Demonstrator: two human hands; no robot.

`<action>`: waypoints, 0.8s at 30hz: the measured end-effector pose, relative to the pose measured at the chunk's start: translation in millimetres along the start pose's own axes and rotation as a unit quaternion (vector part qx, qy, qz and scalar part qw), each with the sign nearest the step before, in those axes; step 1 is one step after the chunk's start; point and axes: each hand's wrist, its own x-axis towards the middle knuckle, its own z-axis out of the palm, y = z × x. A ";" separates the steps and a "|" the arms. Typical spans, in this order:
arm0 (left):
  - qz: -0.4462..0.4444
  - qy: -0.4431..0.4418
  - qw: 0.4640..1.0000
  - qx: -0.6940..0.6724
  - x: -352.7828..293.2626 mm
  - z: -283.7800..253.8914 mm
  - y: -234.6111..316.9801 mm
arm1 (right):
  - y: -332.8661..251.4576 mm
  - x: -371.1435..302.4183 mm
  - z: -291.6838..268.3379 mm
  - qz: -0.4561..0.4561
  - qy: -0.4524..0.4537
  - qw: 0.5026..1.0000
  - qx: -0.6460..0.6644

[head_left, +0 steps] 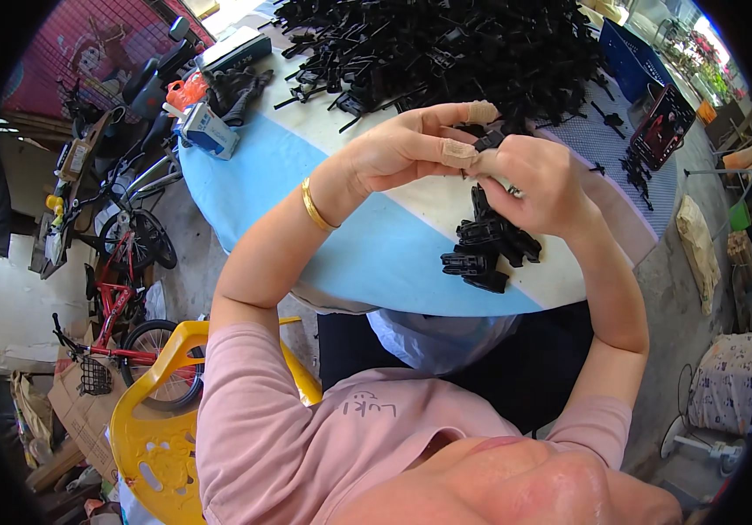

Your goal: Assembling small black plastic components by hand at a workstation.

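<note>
Over the table, my left hand (pixel 411 147) and my right hand (pixel 541 182) meet fingertip to fingertip. Between them is a small black plastic part (pixel 489 140), mostly covered by the fingers. Tan tape wraps some fingertips of my left hand, and its thumb and fingers pinch the part from the left. The fingers of my right hand are curled tightly on it from the right. Just below my hands, a small cluster of black plastic pieces (pixel 485 247) lies on the cloth. Beyond them rises a big heap of similar black parts (pixel 446 52).
A striped cloth covers the round table (pixel 253 192). On its left stand a blue-and-white carton (pixel 210 131) and an orange plastic bag (pixel 186 90). To the right are a blue basket (pixel 632 59) and a propped phone (pixel 661 127). A yellow chair (pixel 153 437) stands at my left.
</note>
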 end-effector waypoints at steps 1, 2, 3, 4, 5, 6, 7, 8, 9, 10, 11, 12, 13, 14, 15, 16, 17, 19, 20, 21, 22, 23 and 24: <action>0.017 0.038 0.999 0.028 -0.5 4.2 1.2 | -4.3 3.0 -3.0 0.081 0.013 0.995 0.059; 0.018 0.039 0.999 0.030 -1.4 3.4 1.2 | -7.4 4.8 -4.4 0.161 0.026 0.980 0.118; 0.034 0.052 0.997 0.034 -1.8 2.9 0.7 | -7.5 1.7 -5.6 0.226 0.017 0.965 0.132; 0.049 0.065 0.996 0.039 -2.1 3.7 1.1 | -6.7 1.2 -3.0 0.224 0.018 0.966 0.132; 0.063 0.073 0.994 0.057 -2.9 6.3 1.6 | -5.7 0.8 0.6 0.293 0.036 0.940 0.169; 0.064 0.072 0.994 0.057 -3.0 7.0 -0.2 | -5.4 1.4 2.8 0.361 0.054 0.909 0.204; 0.093 0.083 0.987 0.102 -2.4 7.1 -2.9 | -8.1 3.7 2.3 0.386 0.039 0.893 0.227; 0.122 0.094 0.977 0.146 -2.1 8.1 -5.0 | -8.2 4.2 2.2 0.385 0.039 0.894 0.227; 0.122 0.093 0.977 0.145 -1.7 12.8 -5.3 | -8.0 3.8 2.2 0.401 0.031 0.876 0.266; 0.146 0.117 0.961 0.203 -1.6 19.9 -3.9 | -7.8 3.5 2.1 0.416 0.024 0.857 0.303; 0.169 0.140 0.940 0.260 -1.2 24.0 -3.6 | -8.4 4.7 1.1 0.416 0.024 0.857 0.303; 0.169 0.141 0.940 0.260 -1.9 23.9 -5.0 | -9.9 8.2 -0.4 0.435 0.017 0.839 0.326; 0.186 0.142 0.925 0.300 -2.6 22.7 -6.9 | -10.8 10.3 -1.2 0.453 0.011 0.821 0.348; 0.202 0.143 0.908 0.338 -3.3 22.6 -8.1 | -10.8 9.9 -0.6 0.452 0.011 0.821 0.348; 0.203 0.141 0.908 0.339 -2.4 24.6 -9.0 | -9.3 7.8 -0.6 0.457 0.014 0.813 0.360; 0.213 0.144 0.900 0.352 -2.0 27.5 -10.2 | -7.9 5.7 -0.5 0.461 0.017 0.805 0.373; 0.223 0.148 0.892 0.365 -1.0 29.3 -10.4 | -7.0 3.7 -0.5 0.461 0.018 0.806 0.370; 0.204 0.149 0.898 0.361 -2.3 29.7 -7.0 | -6.5 1.4 0.7 0.459 0.020 0.811 0.363; 0.184 0.150 0.904 0.356 -3.1 29.2 -5.4 | -7.2 2.0 -0.4 0.458 0.021 0.812 0.362; 0.185 0.150 0.904 0.356 -4.3 27.9 -4.4 | -8.6 3.6 -2.0 0.458 0.017 0.808 0.371; 0.180 0.139 0.916 0.331 -5.3 25.6 -3.9 | -9.3 4.6 -2.8 0.458 0.012 0.804 0.380; 0.174 0.128 0.927 0.305 -5.7 24.5 -3.6 | -9.3 4.9 -2.9 0.457 0.012 0.804 0.380; 0.174 0.128 0.927 0.305 -4.6 25.5 -4.4 | -9.3 4.8 -3.1 0.457 0.011 0.804 0.380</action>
